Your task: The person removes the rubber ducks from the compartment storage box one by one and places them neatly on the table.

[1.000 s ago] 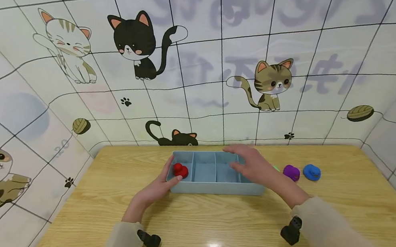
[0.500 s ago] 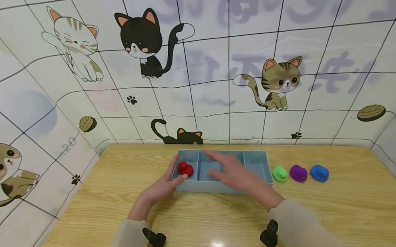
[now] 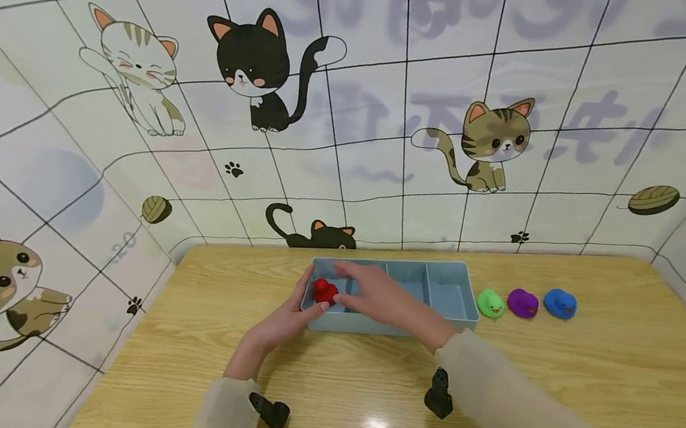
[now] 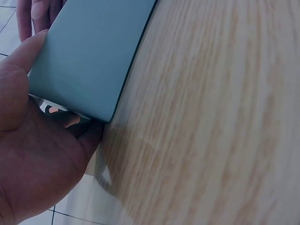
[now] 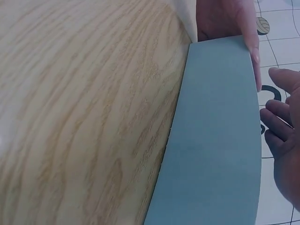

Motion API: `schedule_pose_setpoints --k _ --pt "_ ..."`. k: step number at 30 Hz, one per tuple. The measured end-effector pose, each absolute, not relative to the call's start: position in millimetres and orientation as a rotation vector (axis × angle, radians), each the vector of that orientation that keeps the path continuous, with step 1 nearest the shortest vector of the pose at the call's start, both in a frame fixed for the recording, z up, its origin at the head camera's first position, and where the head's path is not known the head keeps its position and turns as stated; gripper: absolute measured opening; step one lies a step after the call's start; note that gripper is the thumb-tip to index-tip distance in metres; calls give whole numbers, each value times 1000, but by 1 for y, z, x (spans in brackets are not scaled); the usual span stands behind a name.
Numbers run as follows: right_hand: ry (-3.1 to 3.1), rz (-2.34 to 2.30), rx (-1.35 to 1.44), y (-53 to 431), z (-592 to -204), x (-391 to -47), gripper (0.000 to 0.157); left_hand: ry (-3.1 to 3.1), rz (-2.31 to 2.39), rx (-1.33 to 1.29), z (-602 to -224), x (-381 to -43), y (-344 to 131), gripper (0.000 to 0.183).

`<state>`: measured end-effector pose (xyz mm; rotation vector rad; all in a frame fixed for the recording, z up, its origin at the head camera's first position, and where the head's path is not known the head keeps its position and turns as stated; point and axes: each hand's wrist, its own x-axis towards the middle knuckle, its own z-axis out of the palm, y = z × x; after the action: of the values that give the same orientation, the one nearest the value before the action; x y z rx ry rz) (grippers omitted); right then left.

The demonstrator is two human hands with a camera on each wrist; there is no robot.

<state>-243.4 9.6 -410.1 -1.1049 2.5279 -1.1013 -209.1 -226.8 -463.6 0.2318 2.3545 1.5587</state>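
Note:
A light blue divided box [image 3: 394, 323] sits on the wooden table, a red rubber duck [image 3: 324, 291] in its leftmost compartment. My left hand [image 3: 278, 324] grips the box's left end, thumb at the front rim and fingers along the side; the left wrist view shows this hand [image 4: 37, 159] round the box's corner. Over the box's left part reaches my right hand [image 3: 379, 297], thumb and fingers spread apart beside the duck. Whether the thumb touches the duck I cannot tell. In the right wrist view the right hand [image 5: 286, 136] holds nothing visible.
Right of the box stand a green duck [image 3: 490, 303], a purple duck [image 3: 523, 303] and a blue duck [image 3: 560, 304] in a row. A wall with cat drawings [image 3: 251, 68] rises directly behind the table [image 3: 324, 393].
My right hand has moved left across the box, from its right-hand compartments to the red duck, uncovering the green duck. The left hand keeps its hold; the view has shifted slightly.

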Motion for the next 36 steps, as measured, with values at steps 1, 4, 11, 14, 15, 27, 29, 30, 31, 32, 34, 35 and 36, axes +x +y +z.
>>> schedule_pose_setpoints --k 1,4,11,14,15,27,29,30,31,32,34,35,36 --pt "2531 -1085 -1100 7 -409 -245 67 2351 1564 227 -463 -209 -227 90" --pt "2546 -1056 -1079 -1 -409 -249 66 2343 1577 215 -464 -210 -227 90" --pt "2603 -1071 -982 -15 -418 -259 62 2335 1597 214 -464 -209 -226 91" --pt "2641 -1030 -982 -20 -424 -262 60 2328 1609 223 -463 -208 -226 90" --pt "2653 -1008 -985 -22 -426 -262 59 2329 1609 225 -463 -208 -226 90" --pt "2696 -900 -995 -41 -428 -263 40 2316 1609 244 -465 -208 -230 89" --pt "2724 -855 -1022 -44 -428 -264 37 2311 1616 247 -465 -208 -230 89" --pt "2736 -846 -1034 -45 -428 -264 35 2306 1621 248 -465 -208 -230 89" --pt "2745 -844 -1038 -46 -428 -265 33 2302 1627 252 -465 -208 -230 90" --pt "2754 -844 -1044 -47 -429 -266 32 2299 1633 257 -465 -208 -229 90" --pt "2766 -828 -1061 -48 -430 -268 31 2289 1643 262 -465 -208 -228 90" --pt "2768 -816 -1069 -48 -430 -269 31 2284 1646 263 -464 -208 -228 90" --pt "2765 -810 -1075 -48 -430 -270 31 2282 1648 263 -464 -208 -228 90"
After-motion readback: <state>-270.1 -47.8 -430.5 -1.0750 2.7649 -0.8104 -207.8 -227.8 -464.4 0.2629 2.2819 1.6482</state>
